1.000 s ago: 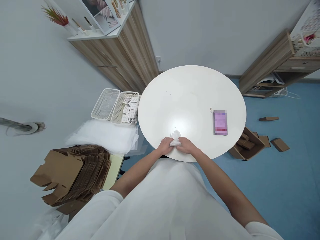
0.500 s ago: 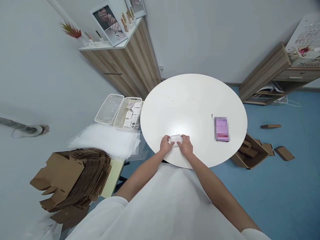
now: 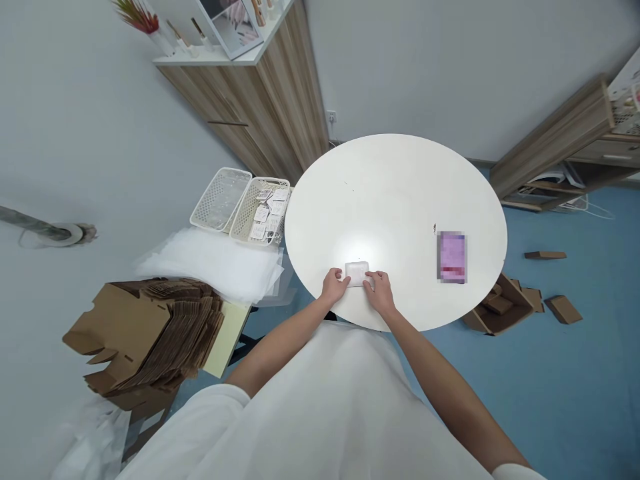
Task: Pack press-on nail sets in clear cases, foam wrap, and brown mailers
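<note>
The white packet (image 3: 357, 273) lies flat just inside the near edge of the counter (image 3: 395, 180), folding apparently complete, any untucked flap too small to discern, with the left hand (image 3: 334, 287) and right hand (image 3: 379, 292) at opposite ends, fingers parted, unclenched.

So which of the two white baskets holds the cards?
The right basket, next to the table: white cards lie in it, while the left basket shows none.

On the white table (image 3: 395, 187), right hand (image 3: 379, 292) partly hides packet (image 3: 357, 273), purple item (image 3: 453, 257) blurred; right of the table, cabinet (image 3: 555, 137) cut off!
</note>
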The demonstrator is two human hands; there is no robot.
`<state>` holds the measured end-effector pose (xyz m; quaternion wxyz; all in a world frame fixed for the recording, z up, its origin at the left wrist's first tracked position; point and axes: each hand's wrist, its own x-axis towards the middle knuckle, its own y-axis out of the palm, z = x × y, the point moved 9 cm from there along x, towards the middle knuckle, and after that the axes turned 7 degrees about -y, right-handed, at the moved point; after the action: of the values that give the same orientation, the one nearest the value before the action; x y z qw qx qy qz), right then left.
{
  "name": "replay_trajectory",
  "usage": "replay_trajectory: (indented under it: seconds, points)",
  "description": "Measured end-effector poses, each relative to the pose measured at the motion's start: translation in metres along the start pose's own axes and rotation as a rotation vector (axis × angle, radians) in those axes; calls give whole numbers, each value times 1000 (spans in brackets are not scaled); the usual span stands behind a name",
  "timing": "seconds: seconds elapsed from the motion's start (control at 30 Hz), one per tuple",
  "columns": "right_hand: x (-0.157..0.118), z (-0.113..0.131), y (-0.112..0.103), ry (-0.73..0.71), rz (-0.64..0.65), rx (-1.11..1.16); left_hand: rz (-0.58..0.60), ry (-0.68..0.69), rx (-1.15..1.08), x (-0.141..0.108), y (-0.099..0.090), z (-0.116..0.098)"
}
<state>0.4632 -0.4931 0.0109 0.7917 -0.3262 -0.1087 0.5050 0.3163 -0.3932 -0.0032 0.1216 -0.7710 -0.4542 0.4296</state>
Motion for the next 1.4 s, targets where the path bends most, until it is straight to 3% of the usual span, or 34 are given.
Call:
replay_trajectory:
  seconds: [0.13,0.27,0.37,0.53,0.77,0.97,1.4]
  points:
    - [-2,-5,2,143,33,-20,50,-65,23,1,5,5]
    - [1,-4,7,198,48,-49,122,-10,14,7,12,0]
    - [8,2,15,203,44,-3,128,63,-16,18,4,-3]
    - [39,34,45,168,63,85,77,145,-53,50,-42,0]
    - [114,98,104,126,130,125,-79,149,-141,105,-119,16]
    - [157,133,135,104,147,175,-167,124,-223,127,-154,19]
    - [161,137,142,106,113,202,-125,227,-196,127,-153,12]
